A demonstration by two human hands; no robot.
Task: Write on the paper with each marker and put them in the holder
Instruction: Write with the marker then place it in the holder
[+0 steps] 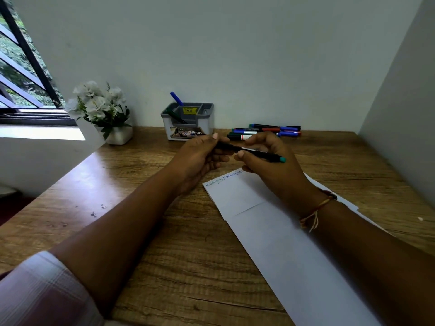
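Head: grey holder point(209, 120) contains blue marker point(176, 98), green marker point(175, 116).

One head-worn wide-angle view, high and close over the wooden desk point(150, 243), faces forward and down toward the back wall point(235, 55); window point(21, 67) at left edge, left hand point(200, 158) and right hand point(275, 170) mid-frame.

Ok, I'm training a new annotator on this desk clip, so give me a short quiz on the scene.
1. Fill in: the loose markers lie to the holder's ___ side.
2. The black marker is: A in the holder; B among the loose markers; C gripped by the left hand and right hand.
3. True or false: the paper has no writing.
Key: 1 right; 2 C; 3 false.
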